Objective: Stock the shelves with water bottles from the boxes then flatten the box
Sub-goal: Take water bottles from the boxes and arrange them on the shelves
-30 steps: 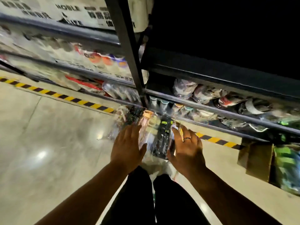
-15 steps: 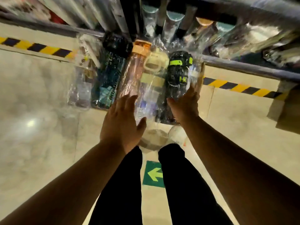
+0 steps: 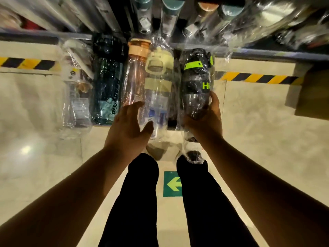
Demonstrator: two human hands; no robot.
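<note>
Both arms extended forward. Left hand (image 3: 128,126) open, fingers spread; right hand (image 3: 206,123) gripping black bottle (image 3: 194,82).

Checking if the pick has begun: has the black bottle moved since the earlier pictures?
No clear move. The black bottle lies beside the cream-lidded bottle, caps about level, as before; the right hand now grips it.

Black bottle (image 3: 195,86) lime band; teal bottle (image 3: 106,90); orange-capped bottle (image 3: 136,72); yellow-black floor stripe (image 3: 258,78).
</note>
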